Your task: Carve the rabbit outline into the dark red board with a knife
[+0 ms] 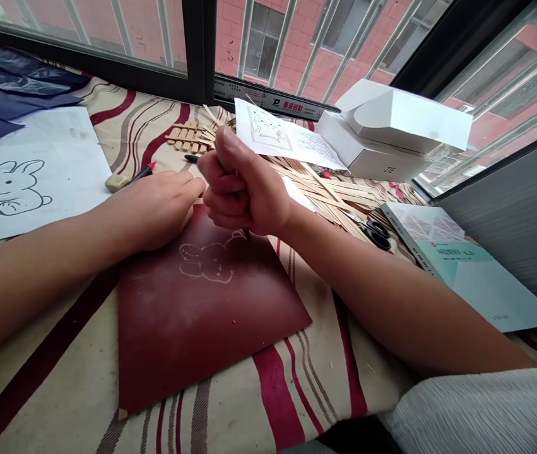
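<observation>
Here, a Fist and a Dark Tip Above a Rabbit on a Red-Brown Board

The right hand (247, 192) is closed in a fist, thumb uppermost, around a tool (247, 234) whose dark tip shows below the fist, by the rabbit's pale lines; the rest is hidden in the grip. The left hand (161, 205) lies at the board's far left edge with its fingers curled; I cannot tell whether they pinch the edge or only press on it.

The board (187, 340) lies on the striped tablecloth (79, 378) between the two forearms, one corner pointing toward the person. On it is a rabbit outline (206, 279), its ears and head in pale lines, with fainter dark curves to the right.

Just beyond the left hand are a pen with a red tip (144, 172) and a beige eraser (117, 183). To their left lies a paper (72, 148) with a rabbit in black line. Past the right hand are loose wooden sticks (339, 208), scissors (377, 233) with black handles and a printed sheet (291, 139). Farther right, a white box (382, 161) stands by the window, and a book (457, 268) lies near the wall.
</observation>
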A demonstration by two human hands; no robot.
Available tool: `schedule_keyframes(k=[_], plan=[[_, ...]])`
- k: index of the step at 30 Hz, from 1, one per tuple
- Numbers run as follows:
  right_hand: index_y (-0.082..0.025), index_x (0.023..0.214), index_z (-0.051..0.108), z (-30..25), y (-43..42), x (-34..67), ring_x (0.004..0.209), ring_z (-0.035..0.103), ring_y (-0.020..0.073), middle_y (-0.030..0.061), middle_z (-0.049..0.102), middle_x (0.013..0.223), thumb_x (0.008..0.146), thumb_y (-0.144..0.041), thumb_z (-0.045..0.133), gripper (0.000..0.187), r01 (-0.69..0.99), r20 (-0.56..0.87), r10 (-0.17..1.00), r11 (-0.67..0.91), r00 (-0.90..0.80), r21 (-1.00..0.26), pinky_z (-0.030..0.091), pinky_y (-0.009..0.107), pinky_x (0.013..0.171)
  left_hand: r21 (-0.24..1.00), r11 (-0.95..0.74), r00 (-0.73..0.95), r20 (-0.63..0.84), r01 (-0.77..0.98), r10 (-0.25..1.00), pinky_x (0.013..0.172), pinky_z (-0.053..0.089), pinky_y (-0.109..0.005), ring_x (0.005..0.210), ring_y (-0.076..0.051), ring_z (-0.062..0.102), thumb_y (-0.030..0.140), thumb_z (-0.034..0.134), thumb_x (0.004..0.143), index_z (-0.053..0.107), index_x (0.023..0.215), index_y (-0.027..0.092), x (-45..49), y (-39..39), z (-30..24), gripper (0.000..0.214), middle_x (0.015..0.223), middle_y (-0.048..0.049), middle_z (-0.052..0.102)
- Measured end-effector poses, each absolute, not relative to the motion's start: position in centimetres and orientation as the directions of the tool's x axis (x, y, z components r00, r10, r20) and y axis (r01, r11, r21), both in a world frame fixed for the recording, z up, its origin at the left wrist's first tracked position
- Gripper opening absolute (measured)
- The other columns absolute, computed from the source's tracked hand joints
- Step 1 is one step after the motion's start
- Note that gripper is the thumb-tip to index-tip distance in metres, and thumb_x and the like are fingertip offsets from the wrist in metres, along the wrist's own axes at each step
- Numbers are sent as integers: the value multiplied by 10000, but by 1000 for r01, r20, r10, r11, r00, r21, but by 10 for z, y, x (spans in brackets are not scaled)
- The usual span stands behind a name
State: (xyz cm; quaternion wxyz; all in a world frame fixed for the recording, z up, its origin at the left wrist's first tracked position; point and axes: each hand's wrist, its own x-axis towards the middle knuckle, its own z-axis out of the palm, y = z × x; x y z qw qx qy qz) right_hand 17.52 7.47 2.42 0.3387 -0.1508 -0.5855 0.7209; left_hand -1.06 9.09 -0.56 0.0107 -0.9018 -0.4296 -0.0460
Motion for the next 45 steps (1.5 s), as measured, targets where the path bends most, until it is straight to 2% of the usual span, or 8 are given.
schedule_keyframes(k=[5,12,16,19,26,32,38,45], plan=[[-250,573,249,24,82,177,460,44,41,-98,122,499,1024,-721,532,710,-294,207,491,-106,-846,-950,66,182,355,-6,-613,613,53,790,789,1113,516,-514,1276,-355,638,205,248,1052,647,1294,76,-8,87,1,484,1347,-232,692],[-236,558,288,26,82,181,455,182,79,-62,173,513,1020,-818,456,763,-233,140,614,-74,-777,-970,242,195,358,52,-607,604,58,793,795,1095,506,-441,1276,-301,634,255,297,1084,684,1228,154,-8,89,0,425,1354,-146,699],[-223,558,282,28,89,184,440,126,51,-71,197,505,1043,-769,452,750,-376,194,688,-123,-699,-918,147,184,367,-87,-563,569,71,822,820,982,521,-418,1059,-263,655,170,250,1038,632,1061,153,-11,88,-1,384,1089,-131,697],[-236,590,272,26,90,180,436,49,50,-95,135,503,1088,-733,349,707,-392,127,757,-181,-641,-902,76,180,360,-31,-569,569,102,821,816,976,528,-425,1057,-267,650,195,273,1030,609,1061,172,-12,88,-3,338,1080,-124,690],[-245,643,199,31,83,175,462,67,44,-106,131,525,990,-743,605,730,-383,139,835,-91,-532,-919,112,169,355,36,-570,559,156,821,814,977,540,-444,1089,-303,670,216,297,989,639,1090,193,-15,95,-12,357,1110,-133,709],[-243,636,215,29,90,179,430,68,35,-112,139,504,1016,-759,557,726,-325,81,792,-152,-605,-934,76,186,360,83,-572,545,218,816,810,953,534,-434,1069,-312,694,293,337,973,651,1070,249,-21,103,-24,332,1124,-118,740],[-242,631,262,32,89,177,447,113,44,-99,205,524,1008,-689,651,702,-439,283,917,140,-280,-888,98,225,405,68,-539,527,140,840,838,956,533,-445,1074,-332,700,285,316,945,634,1084,222,-15,98,-13,353,1110,-142,724],[-258,638,243,33,88,178,461,112,59,-92,171,539,1000,-766,587,713,-275,148,849,3,-508,-961,96,256,410,12,-486,484,66,874,873,943,537,-492,1063,-361,701,352,242,984,617,1008,203,-7,88,0,404,1101,-169,723]])
